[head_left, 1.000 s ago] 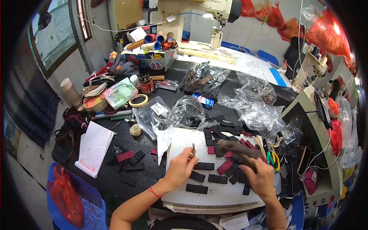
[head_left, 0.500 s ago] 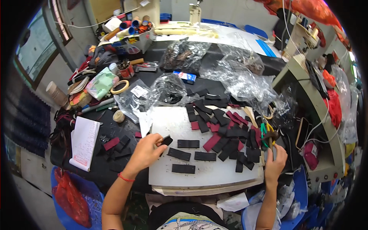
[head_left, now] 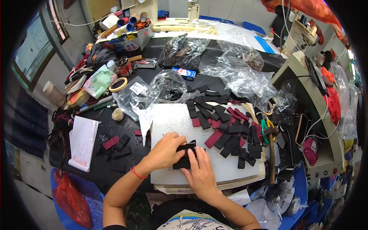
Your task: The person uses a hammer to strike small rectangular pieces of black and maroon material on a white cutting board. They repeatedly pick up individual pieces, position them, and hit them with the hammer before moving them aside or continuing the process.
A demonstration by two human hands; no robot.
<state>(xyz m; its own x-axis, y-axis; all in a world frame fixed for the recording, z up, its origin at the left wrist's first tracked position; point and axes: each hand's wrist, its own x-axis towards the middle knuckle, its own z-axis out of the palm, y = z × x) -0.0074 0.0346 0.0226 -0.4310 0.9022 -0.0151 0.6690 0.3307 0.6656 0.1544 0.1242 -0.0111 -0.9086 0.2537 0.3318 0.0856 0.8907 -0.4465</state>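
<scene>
Both my hands meet over the left part of a white board (head_left: 237, 174). With its fingers curled and pinched, my left hand (head_left: 165, 150) holds a black strip (head_left: 188, 145), which looks like fabric or webbing. My right hand (head_left: 203, 173) has its fingers stretched out and its thumb apart, the fingertips resting at the strip's right end. Another black strip (head_left: 181, 164) lies flat under the hands, partly hidden. To the right, a loose heap of black and maroon strips (head_left: 232, 140) covers the board. A hammer (head_left: 272, 161) lies by the board's right edge.
Green- and yellow-handled tools (head_left: 263, 126) sit beside the hammer. Clear plastic bags (head_left: 245, 82) lie behind the board. On the left are an open notepad (head_left: 83, 142), more strips (head_left: 111, 143), a tape roll (head_left: 118, 84) and a small round container (head_left: 118, 114).
My right hand has let go of the hammer handle and moved left to the black strip. My left hand has moved right with its strip, over the strips laid on the board.
</scene>
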